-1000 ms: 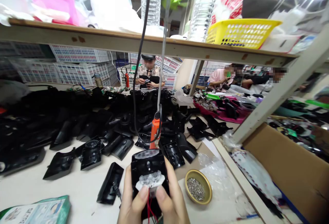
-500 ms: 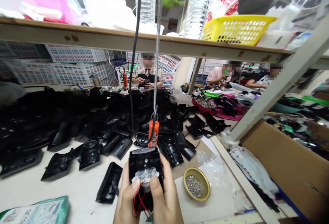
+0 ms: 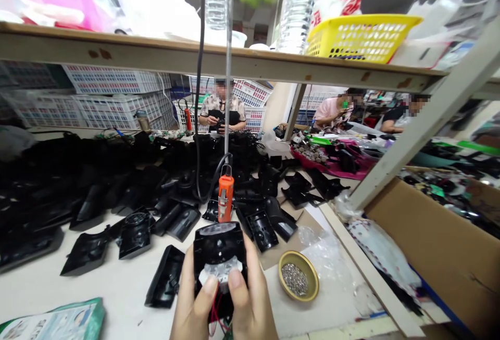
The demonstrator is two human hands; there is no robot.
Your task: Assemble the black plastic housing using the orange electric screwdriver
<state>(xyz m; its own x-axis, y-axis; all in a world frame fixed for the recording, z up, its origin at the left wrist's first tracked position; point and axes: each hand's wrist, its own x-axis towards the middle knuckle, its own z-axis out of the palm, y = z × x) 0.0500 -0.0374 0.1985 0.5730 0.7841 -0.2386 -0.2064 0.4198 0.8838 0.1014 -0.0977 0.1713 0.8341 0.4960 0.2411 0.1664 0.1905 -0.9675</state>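
Black plastic housings (image 3: 128, 210) are seen heaped across the left of the tabletop (image 3: 78, 288); a brass dish of screws (image 3: 296, 282) is set lower right of centre, a yellow basket (image 3: 361, 35) shelved upper right.

**Cut off, covered or blurred**

Both hands, left hand (image 3: 193, 311) and right hand (image 3: 250, 306), run off the bottom edge at the wrists. They cover the lower part of the black housing (image 3: 219, 249), and the thumbs overlap the clear lens piece (image 3: 221, 271). The red wires (image 3: 214, 315) vanish between the palms. The screws in the brass dish (image 3: 299, 281) are too small to tell apart. The green packet (image 3: 58, 322) is cropped at the bottom-left corner. Co-workers' faces are blurred.
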